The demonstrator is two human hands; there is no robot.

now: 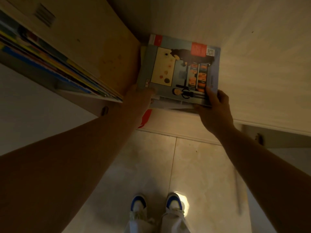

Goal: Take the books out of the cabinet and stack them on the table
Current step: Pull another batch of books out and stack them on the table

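A small stack of picture books (180, 71) lies flat in the lower cabinet compartment, its top cover grey-blue with cartoon figures and a red label. My left hand (138, 96) grips the stack's near left corner. My right hand (213, 108) grips the near right corner, thumb on the cover. A row of thin colourful books (55, 68) stands on the shelf at the upper left, spines toward me.
A wooden cabinet panel (94, 39) stands between the shelf of books and the stack. A pale cabinet wall (260, 64) is on the right. Something red (145, 118) lies under the stack's near edge. Tiled floor (151, 165) and my shoes (158, 206) are below.
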